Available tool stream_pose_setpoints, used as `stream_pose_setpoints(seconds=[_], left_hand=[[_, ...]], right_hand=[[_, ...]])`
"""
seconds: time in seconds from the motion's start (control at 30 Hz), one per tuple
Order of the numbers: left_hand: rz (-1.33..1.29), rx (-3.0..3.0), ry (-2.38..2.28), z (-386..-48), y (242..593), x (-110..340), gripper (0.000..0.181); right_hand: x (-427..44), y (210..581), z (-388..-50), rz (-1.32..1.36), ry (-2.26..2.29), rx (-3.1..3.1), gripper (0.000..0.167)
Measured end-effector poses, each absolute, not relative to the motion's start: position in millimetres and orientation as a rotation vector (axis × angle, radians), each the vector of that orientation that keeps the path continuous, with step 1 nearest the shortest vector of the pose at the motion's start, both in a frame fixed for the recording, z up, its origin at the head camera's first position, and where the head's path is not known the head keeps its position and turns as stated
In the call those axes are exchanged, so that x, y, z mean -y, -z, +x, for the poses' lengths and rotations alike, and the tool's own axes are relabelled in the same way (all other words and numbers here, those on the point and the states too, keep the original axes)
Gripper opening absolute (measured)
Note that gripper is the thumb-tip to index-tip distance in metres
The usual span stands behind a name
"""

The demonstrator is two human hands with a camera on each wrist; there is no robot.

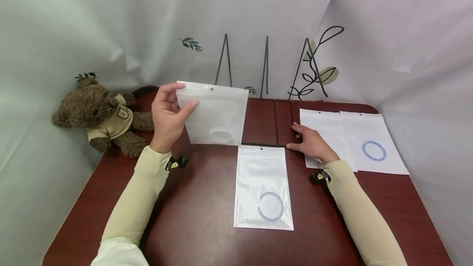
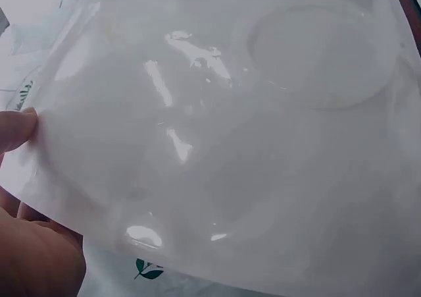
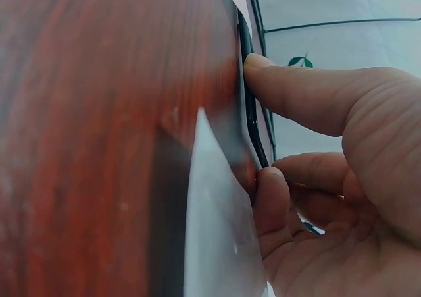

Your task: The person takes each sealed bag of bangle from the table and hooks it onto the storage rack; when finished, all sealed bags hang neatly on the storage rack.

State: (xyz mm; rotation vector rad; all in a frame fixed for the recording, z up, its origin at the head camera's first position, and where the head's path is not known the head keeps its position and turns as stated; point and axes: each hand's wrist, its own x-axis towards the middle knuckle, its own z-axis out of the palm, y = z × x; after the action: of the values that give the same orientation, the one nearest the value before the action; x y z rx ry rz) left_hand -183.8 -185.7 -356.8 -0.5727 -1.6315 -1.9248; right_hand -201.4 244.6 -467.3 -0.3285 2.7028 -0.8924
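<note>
My left hand [image 1: 167,114] holds a white zip-top pouch [image 1: 218,114] by its upper left corner, thumb in front. The pouch hangs upright at the back of the table, with a faint ring mark; in the left wrist view its glossy sheet [image 2: 217,159] fills most of the picture. A black wire rack [image 1: 276,124] stands behind, partly hidden by the pouch. My right hand [image 1: 312,143] holds the rack's right front corner, with thumb and fingertips on the black wire [image 3: 252,116]. Another pouch [image 1: 255,171], with a blue ring, lies flat in front of the rack.
Two more white pouches [image 1: 347,134] lie overlapping at the right, beside my right forearm. A brown teddy bear [image 1: 99,114] sits at the left back. White sheeting [image 1: 155,19] surrounds the dark red table [image 1: 199,204] at the back and sides.
</note>
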Motion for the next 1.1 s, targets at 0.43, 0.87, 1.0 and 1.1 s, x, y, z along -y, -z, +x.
stream_pose_setpoints(seconds=[0.43, 0.87, 1.0, 1.1], left_hand=[[-0.579, 1.609, 1.880, -200, 367, 175, 0.042], [-0.583, 1.585, 1.847, -238, 365, 163, 0.039], [-0.536, 1.558, 1.885, -249, 363, 159, 0.038], [-0.489, 1.529, 1.919, -256, 360, 159, 0.038]], right_hand=[[-246, 465, -204, -0.383, 0.838, -2.703, 0.089], [-252, 463, -210, -0.401, 0.813, -2.717, 0.086], [-251, 465, -212, -0.386, 0.825, -2.715, 0.084], [-249, 465, -215, -0.396, 0.819, -2.725, 0.083]])
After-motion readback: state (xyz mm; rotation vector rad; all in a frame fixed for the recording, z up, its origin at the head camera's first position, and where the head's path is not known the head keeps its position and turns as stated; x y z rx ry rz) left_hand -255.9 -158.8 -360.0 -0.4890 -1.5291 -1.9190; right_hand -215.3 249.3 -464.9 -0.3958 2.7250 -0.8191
